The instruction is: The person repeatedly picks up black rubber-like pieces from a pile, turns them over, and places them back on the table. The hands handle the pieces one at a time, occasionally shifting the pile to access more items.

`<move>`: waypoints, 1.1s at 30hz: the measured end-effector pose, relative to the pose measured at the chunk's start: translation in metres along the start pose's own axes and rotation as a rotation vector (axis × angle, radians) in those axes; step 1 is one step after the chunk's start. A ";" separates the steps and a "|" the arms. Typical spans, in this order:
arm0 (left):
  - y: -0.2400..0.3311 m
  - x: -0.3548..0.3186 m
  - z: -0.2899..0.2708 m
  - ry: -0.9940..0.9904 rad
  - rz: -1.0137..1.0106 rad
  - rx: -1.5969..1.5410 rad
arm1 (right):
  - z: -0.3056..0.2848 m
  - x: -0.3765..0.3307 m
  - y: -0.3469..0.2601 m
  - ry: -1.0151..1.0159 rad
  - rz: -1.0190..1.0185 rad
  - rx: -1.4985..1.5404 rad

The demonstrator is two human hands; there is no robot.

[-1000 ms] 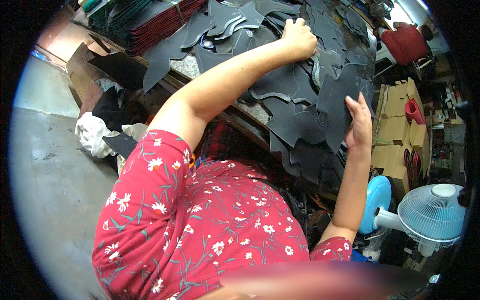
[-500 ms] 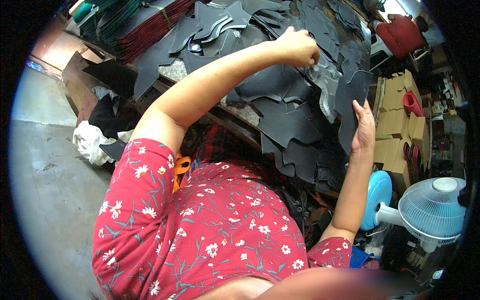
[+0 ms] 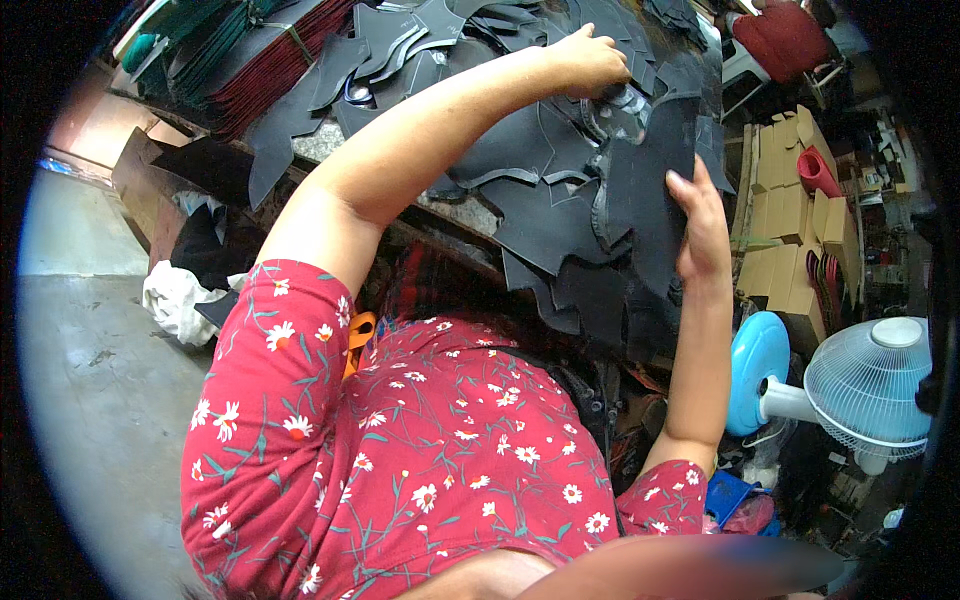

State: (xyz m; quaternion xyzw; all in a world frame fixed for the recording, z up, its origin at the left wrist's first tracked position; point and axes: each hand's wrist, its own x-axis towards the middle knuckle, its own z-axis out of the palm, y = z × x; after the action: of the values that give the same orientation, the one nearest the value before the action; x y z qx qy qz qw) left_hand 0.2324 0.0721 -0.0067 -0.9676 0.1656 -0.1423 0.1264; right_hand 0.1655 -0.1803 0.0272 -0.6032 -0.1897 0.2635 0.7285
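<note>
My left hand reaches over the heaped table with its fingers curled down. Just below its fingertips is a shiny, partly clear object, half hidden; I cannot make out its kind. My right hand is at the right edge of a long dark grey cut sheet piece. Its thumb lies against that edge and its fingers are extended alongside, gripping lightly. Under and around this piece lie more dark grey cut pieces with curved outlines, overlapping each other.
Bundled dark red sheets and green sheets lie at the far left. Cardboard boxes stand at the right, with a fan nearer. A white cloth hangs at the left. Someone in red is at the far right.
The long grey piece and my right hand have shifted left, over neighbouring pieces. My left hand has moved slightly up, and its fingers have turned. The whole view has shifted a little.
</note>
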 end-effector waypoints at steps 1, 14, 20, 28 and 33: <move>0.000 0.000 0.000 0.046 0.003 -0.019 | 0.002 0.010 0.000 -0.007 -0.021 -0.020; -0.021 -0.028 -0.074 0.663 -0.024 -0.639 | 0.005 0.034 0.014 0.096 0.114 -0.015; -0.018 -0.079 -0.095 0.599 -0.238 -1.188 | -0.013 0.017 0.003 0.206 0.002 0.083; 0.074 -0.154 -0.053 0.030 -0.400 -2.098 | -0.008 0.004 0.008 0.021 -0.096 0.070; 0.094 -0.157 -0.047 0.045 -0.434 -2.062 | 0.011 0.009 0.019 0.004 -0.054 0.016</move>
State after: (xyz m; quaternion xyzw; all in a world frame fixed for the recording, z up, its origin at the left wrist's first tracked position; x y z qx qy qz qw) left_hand 0.0491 0.0332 -0.0266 -0.6127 0.0320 0.0300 -0.7891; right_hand 0.1634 -0.1637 0.0101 -0.5923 -0.2024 0.2441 0.7407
